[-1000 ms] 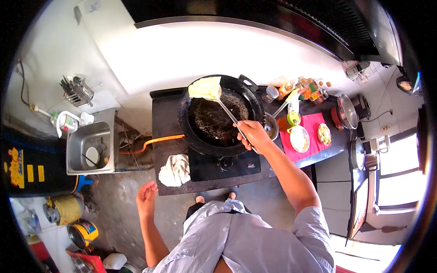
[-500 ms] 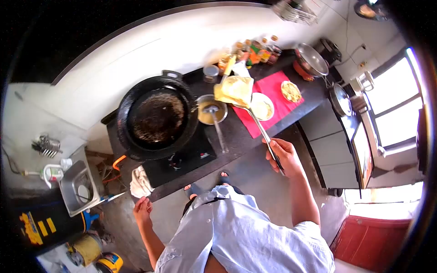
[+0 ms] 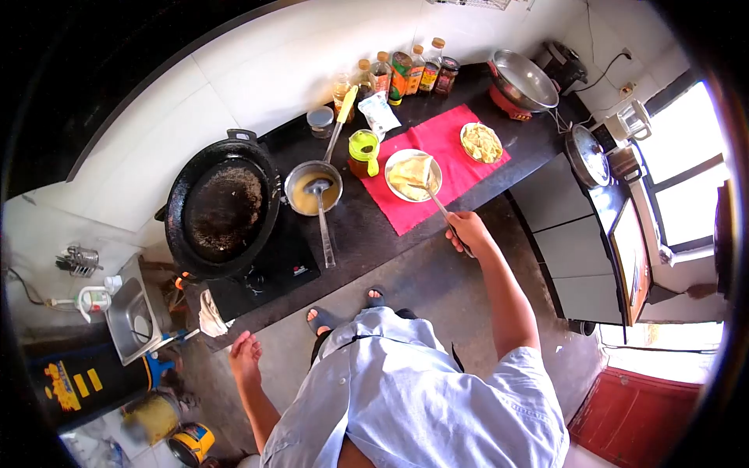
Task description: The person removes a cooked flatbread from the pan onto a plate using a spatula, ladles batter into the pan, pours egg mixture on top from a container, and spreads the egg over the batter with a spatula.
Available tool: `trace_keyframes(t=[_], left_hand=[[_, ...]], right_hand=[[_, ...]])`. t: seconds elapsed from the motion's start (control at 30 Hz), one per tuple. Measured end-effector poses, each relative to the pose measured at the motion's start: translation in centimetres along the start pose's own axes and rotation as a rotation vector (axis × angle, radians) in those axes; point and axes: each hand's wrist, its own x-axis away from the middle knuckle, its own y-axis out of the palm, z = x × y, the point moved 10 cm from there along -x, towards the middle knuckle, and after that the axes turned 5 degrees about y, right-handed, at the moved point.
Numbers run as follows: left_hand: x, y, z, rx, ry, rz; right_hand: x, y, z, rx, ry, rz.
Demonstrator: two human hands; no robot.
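The right hand (image 3: 468,232) grasps a long metal turner (image 3: 438,204), its blade at a thin yellow pancake (image 3: 412,170) in a round white bowl (image 3: 438,173) — off the heat, with none in the wide black pan (image 3: 226,204). Pale batter (image 3: 304,202) is left unused in the small metal pot (image 3: 290,176). A green-lidded jar (image 3: 363,148) sits near the bowl — nothing blocks the arm. The left hand (image 3: 246,356) hangs released, empty.

Backed by glossy white tiled wall (image 3: 156,113) behind long black countertop (image 3: 359,228). Floored in smooth grey concrete (image 3: 437,292) in front. Lit beyond its right end by dark-framed rectangular window (image 3: 685,207).
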Motion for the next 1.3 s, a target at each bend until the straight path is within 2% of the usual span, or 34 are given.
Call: trace_keyframes(t=[0.2, 0.33, 0.4, 0.47, 0.53, 0.7, 0.8, 0.9, 1.03, 1.13, 1.27, 1.3], left_hand=[[2.9, -0.9, -5.7, 0.084, -0.13, 0.066], [3.6, -0.8, -7.0, 0.088, -0.174, 0.056], [3.4, -0.4, -7.1, 0.079, -0.167, 0.047], [2.9, 0.2, -6.7, 0.071, -0.152, 0.041], [3.2, 1.4, -5.7, 0.076, -0.135, 0.034], [3.8, 2.3, -4.8, 0.059, -0.127, 0.01], [4.4, 1.3, -6.0, 0.072, -0.144, 0.025], [5.3, 0.3, -7.2, 0.083, -0.166, 0.07], [6.3, -1.1, -8.5, 0.127, -0.167, 0.09], [6.8, -1.9, -8.8, 0.152, -0.161, 0.096], [5.8, -2.9, -8.9, 0.162, -0.155, 0.088], [5.3, -3.3, -8.8, 0.155, -0.167, 0.098]], right_hand=[[1.6, -4.4, -0.5, 0.269, 0.049, 0.001], [5.3, -7.3, -3.5, 0.59, -0.035, 0.236], [5.0, -7.4, -4.2, 0.729, -0.371, 0.461], [5.3, -5.4, -4.2, 0.466, -0.534, 0.504], [3.5, -1.5, -2.3, 0.339, -0.633, 0.486], [1.9, 8.8, 1.1, 0.257, -0.385, 0.367], [-0.2, 12.9, 3.9, 0.163, -0.4, 0.496], [-3.5, 16.8, 5.6, 0.204, -0.243, 0.403], [-5.6, 19.6, 4.7, 0.239, -0.156, 0.298], [-5.7, 19.9, 4.1, 0.154, -0.02, 0.199], [-4.1, 18.2, 2.9, 0.157, -0.013, 0.27], [-3.8, 17.8, 2.4, 0.172, -0.08, 0.313]])
